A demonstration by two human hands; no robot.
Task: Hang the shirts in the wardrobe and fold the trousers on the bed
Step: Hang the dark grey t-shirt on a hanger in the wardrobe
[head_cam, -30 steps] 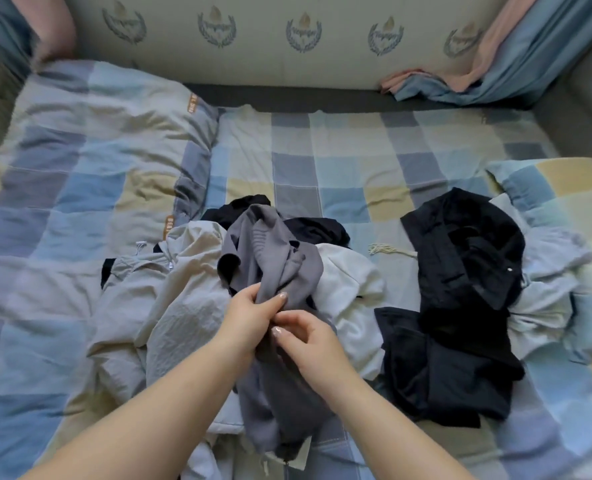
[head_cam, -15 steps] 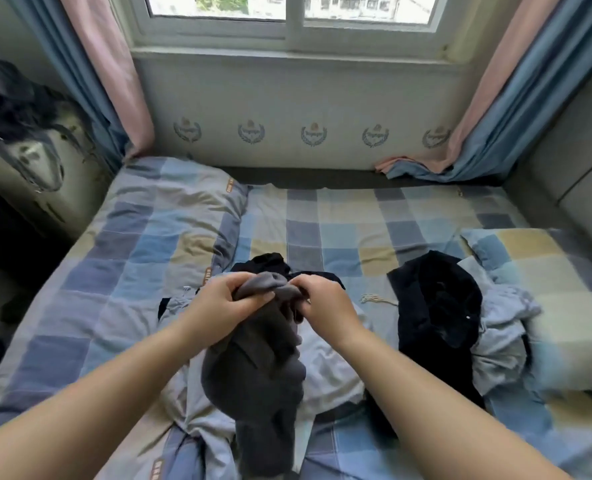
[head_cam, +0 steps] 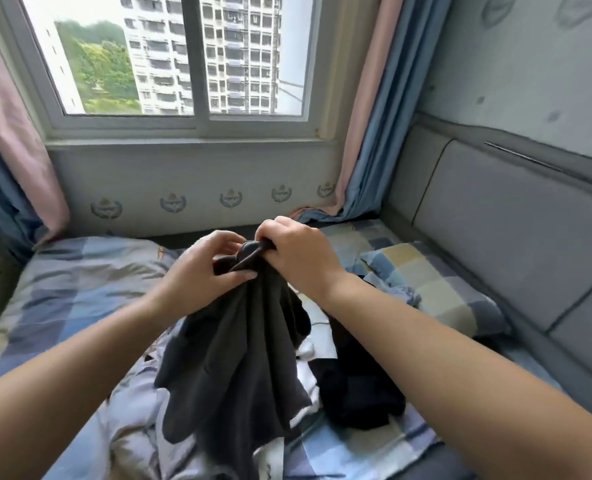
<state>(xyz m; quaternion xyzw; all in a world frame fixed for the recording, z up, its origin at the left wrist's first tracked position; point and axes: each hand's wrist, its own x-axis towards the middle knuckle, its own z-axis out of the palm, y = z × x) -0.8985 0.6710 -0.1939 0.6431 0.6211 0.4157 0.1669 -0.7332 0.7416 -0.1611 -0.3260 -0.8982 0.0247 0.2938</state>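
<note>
**While both hands bunch its top edge, one dark grey garment hangs above the bed**

While the left hand point(head_cam: 201, 271) and the right hand point(head_cam: 298, 254) are raised side by side in front of the window point(head_cam: 183, 64), both grip the gathered top of a single dark grey garment point(head_cam: 232, 358). The fingers of each hand are curled tightly around the cloth, the two fists almost touching, and the fabric falls from them in long folds toward the bed point(head_cam: 62, 289); whether it is a shirt or trousers cannot be told.

Below it on the checked bedding lie more clothes: one black heap point(head_cam: 357, 393) to the right, and pale grey and white pieces point(head_cam: 138, 410) beneath and to the left, too tangled to count. Two checked pillows show, a large pillow point(head_cam: 97, 258) at left and a smaller pillow point(head_cam: 436, 285) at right against the padded headboard point(head_cam: 512, 237). Curtains hang at both sides of the window, the left curtains point(head_cam: 10, 150) and the right curtains point(head_cam: 367, 133) each pairing one pink layer with one blue.
</note>
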